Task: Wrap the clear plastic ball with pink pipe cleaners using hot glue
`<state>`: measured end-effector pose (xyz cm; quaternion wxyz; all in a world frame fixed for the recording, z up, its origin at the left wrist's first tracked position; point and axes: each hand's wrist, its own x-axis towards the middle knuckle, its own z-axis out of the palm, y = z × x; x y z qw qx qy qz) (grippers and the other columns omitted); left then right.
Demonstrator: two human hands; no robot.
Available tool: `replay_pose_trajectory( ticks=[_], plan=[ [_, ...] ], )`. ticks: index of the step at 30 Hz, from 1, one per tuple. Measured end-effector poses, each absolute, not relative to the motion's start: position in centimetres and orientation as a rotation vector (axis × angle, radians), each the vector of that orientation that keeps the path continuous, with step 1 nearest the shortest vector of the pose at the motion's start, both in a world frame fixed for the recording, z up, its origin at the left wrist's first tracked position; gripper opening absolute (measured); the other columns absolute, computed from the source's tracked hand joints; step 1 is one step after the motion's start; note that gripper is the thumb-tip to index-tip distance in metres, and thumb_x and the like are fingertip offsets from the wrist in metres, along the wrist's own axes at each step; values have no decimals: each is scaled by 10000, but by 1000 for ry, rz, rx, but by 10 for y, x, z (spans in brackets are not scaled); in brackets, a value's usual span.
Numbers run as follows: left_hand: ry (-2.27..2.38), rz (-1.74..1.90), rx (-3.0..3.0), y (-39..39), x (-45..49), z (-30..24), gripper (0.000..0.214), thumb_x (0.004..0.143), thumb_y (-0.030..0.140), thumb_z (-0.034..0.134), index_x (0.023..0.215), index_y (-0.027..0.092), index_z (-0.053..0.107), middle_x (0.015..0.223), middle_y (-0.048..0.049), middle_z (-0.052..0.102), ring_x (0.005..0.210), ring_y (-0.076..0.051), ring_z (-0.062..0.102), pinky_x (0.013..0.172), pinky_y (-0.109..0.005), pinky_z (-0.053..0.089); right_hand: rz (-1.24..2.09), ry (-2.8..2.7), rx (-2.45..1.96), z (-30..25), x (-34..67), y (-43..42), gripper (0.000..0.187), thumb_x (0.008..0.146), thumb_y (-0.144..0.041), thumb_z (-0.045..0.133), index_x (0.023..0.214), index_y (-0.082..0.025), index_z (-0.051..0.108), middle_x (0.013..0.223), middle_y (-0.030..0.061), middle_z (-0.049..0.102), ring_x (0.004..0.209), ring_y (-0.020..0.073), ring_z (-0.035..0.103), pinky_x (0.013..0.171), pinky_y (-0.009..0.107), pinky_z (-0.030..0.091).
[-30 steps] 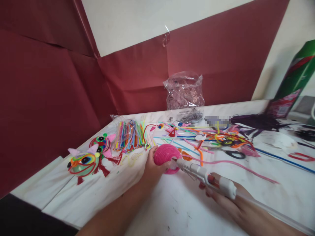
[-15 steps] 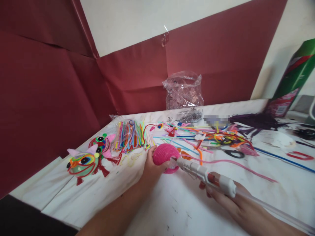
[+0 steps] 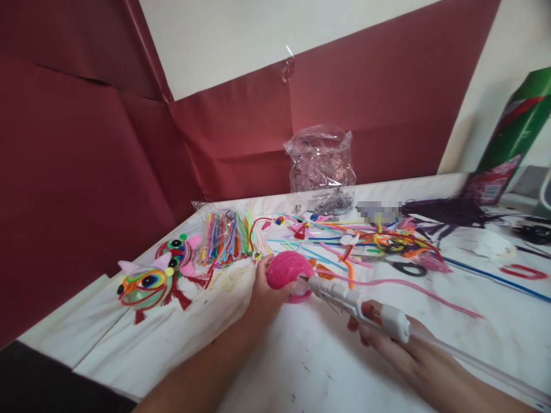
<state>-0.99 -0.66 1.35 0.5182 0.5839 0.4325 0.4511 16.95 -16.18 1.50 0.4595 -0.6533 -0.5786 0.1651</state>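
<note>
A pink ball, its surface wound with rows of pink pipe cleaner, is gripped by my left hand near the middle of the table. One pink pipe cleaner trails from the ball to the right across the tabletop. My right hand is wrapped round a white hot glue gun, with a long glue stick running out of its back. The gun's nozzle points left and meets a pale patch on the ball beside my left thumb. Whether glue is flowing is too small to tell.
Two colourful animal-face ornaments stand at the left. Behind my hands lie a bundle of pipe cleaners, scissors and loose coloured pieces. A clear plastic bag leans on the red backing; a green box stands at the right.
Almost nothing differs. The glue gun and my right hand have shifted very slightly left, with the nozzle still at the ball.
</note>
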Motion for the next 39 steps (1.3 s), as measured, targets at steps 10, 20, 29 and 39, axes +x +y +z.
replay_pose_trajectory(
  ticks=[10, 20, 29, 39],
  plan=[
    [1028, 1096, 1383, -7, -10, 15, 816, 478, 244, 852, 1220, 215, 511, 1263, -121, 563, 1141, -320, 570, 940, -406, 474, 400, -1425, -1617, 25, 165, -165, 420, 858, -607, 472, 771, -255, 685, 717, 51, 736, 696, 244, 695, 671, 312, 580],
    [1023, 1096, 1369, -7, -11, 15, 838, 479, 240, 852, 1238, 219, 499, 1271, -118, 561, 1150, -317, 575, 942, -397, 476, 311, -1406, -1703, -3, 180, -164, 526, 817, -685, 481, 972, -246, 725, 801, 78, 762, 752, 282, 725, 783, 391, 596],
    [1016, 1103, 1349, -9, -10, 17, 867, 461, 255, 868, 1243, 216, 495, 1288, -131, 554, 1111, -310, 592, 918, -389, 489, 357, -1410, -1672, 10, 171, -165, 547, 825, -697, 456, 982, -250, 730, 807, 79, 758, 767, 282, 718, 816, 401, 584],
    [1029, 1104, 1367, -9, -10, 19, 840, 465, 265, 858, 1223, 209, 499, 1282, -135, 550, 1122, -319, 584, 914, -387, 491, 333, -1441, -1707, 2, 175, -163, 476, 842, -641, 469, 942, -253, 724, 801, 73, 754, 742, 265, 710, 750, 363, 588]
  ],
)
